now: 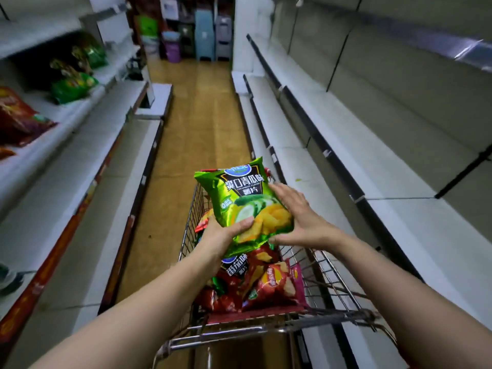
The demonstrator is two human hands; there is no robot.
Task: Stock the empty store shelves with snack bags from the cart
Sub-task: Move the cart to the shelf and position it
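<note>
Head view, one entry per item.

Green snack bag [241, 206]: held in the air above the front half of the cart [190, 217], clear of the bags beneath it. Printed face was turned up toward the camera. Long axis ran along the aisle, away from the person; top seam pointed to the far end of the aisle, leaning slightly left, and the bottom seam was nearest the person.

Left hand [223, 235]: gripped the lower left of the bag, thumb curled over the printed face, fingers hidden beneath.

Right hand [298, 219]: spread wide against the bag's right edge, fingers nearly straight on the upper right side, thumb at the lower right corner.

Cart: wire basket, standing in mid-aisle on the yellowish floor [197, 115], handle toward the person.

Red snack bags [269, 286]: piled in the cart, lying at mixed angles.

Left shelves [80, 121]: white, carrying a few shelved green bags [73, 86] and a shelved red bag [18, 115] nearer the camera; blurred.

Right shelves [332, 145]: white tiers running the length of the aisle.
</note>
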